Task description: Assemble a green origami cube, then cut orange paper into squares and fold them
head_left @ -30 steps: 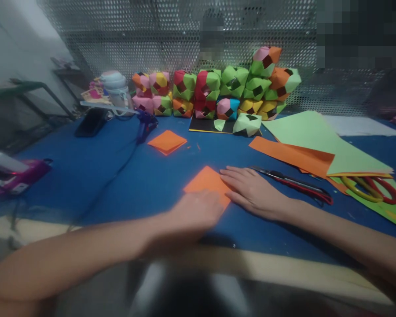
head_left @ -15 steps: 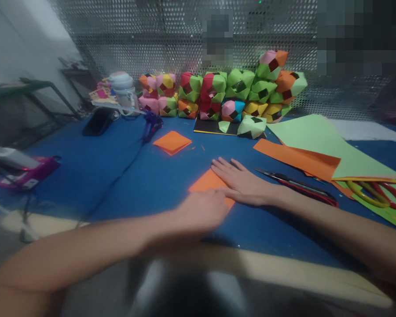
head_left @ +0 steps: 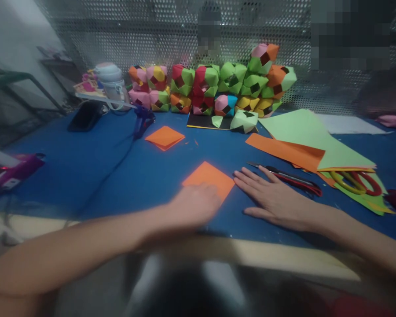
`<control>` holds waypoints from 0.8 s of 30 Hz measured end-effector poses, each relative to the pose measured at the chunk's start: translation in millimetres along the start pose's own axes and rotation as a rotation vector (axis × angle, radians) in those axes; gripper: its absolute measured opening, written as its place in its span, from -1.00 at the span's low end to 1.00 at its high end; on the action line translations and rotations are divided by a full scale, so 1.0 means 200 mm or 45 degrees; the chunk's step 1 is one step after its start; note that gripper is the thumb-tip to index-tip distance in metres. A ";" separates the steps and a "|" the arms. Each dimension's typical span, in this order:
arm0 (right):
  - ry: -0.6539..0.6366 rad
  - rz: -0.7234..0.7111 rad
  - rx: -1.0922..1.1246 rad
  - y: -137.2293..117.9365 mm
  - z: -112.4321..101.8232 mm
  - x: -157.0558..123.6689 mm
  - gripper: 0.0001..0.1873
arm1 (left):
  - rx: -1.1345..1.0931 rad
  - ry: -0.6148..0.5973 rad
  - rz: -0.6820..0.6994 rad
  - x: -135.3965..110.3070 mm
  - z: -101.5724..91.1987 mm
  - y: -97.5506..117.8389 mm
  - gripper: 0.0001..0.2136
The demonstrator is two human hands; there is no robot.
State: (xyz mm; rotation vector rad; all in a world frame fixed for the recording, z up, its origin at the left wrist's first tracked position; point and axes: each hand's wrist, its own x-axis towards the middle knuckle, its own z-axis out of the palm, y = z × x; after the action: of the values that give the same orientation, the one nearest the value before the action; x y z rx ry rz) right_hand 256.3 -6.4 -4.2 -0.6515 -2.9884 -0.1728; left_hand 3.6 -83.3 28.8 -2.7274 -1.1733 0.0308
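Observation:
On the blue table in front of me lies a folded orange paper square (head_left: 208, 172), turned like a diamond. My left hand (head_left: 198, 200) rests over its near left part. Motion smears that hand; the fingers look curled, but whether they grip the paper I cannot tell. My right hand (head_left: 267, 196) lies flat on the table with fingers spread, just right of the square. Its fingertips are close to the paper's right corner, and it holds nothing. Behind the right hand is a red and black utility knife (head_left: 290, 180) with its blade out. Farther back sits another folded orange square (head_left: 165, 138).
Several colourful folded-paper balls (head_left: 231, 78) are stacked along a perforated metal panel (head_left: 171, 39). At right lie green paper sheets (head_left: 306, 134), an orange strip (head_left: 284, 149) and scissors (head_left: 353, 182). A glue gun (head_left: 143, 119), phone (head_left: 85, 116) and power strip (head_left: 15, 174) are at left.
My right hand has slid off the orange square to the right, onto the table. My left hand stays over the paper's near part. The camera view has shifted a little.

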 end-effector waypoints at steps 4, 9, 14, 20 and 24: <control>0.083 0.061 -0.045 -0.01 -0.06 -0.01 -0.42 | -0.074 -0.064 -0.053 0.01 -0.03 0.00 -0.72; 0.175 0.210 -0.035 0.07 -0.10 0.04 -0.54 | -0.183 -0.184 -0.117 0.02 -0.06 -0.02 -0.70; 0.139 0.370 0.049 0.18 -0.06 0.06 -0.52 | -0.279 -0.298 -0.157 0.03 -0.09 -0.04 -0.77; 0.063 0.522 0.158 0.25 -0.07 -0.05 -0.48 | -0.233 -0.285 -0.096 -0.01 -0.08 -0.17 -0.75; -0.034 0.579 0.292 0.32 -0.09 -0.15 -0.47 | 0.092 -0.302 -0.271 -0.02 -0.09 -0.32 -0.71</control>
State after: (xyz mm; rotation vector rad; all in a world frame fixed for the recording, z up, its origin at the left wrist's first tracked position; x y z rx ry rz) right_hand 310.6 36.1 16.2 -1.2737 -2.7285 0.2043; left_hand -44.4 -45.3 57.5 -2.5747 -1.4871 0.3701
